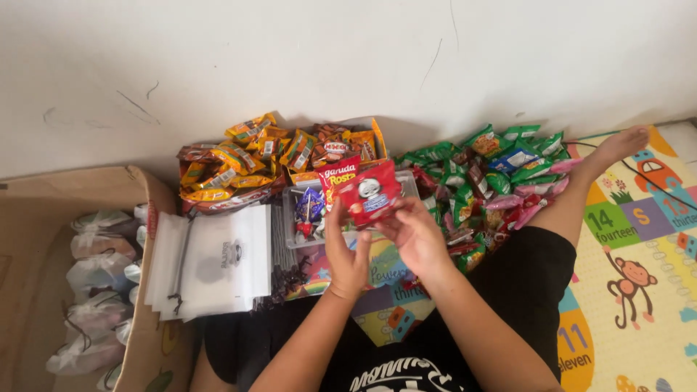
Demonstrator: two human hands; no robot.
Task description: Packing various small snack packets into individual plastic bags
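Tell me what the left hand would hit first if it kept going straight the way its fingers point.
The left hand points up and away from the body, holding red snack packets. Straight on lies the clear plastic tray of small sweets, then probably the orange snack packets by the wall, though depth is unclear.

Glossy plastic red packets (363, 190) sit in the hands, beside matt white cloth bags (210, 265), a brown cardboard box (149, 196) and a smooth foam mat (639, 276).
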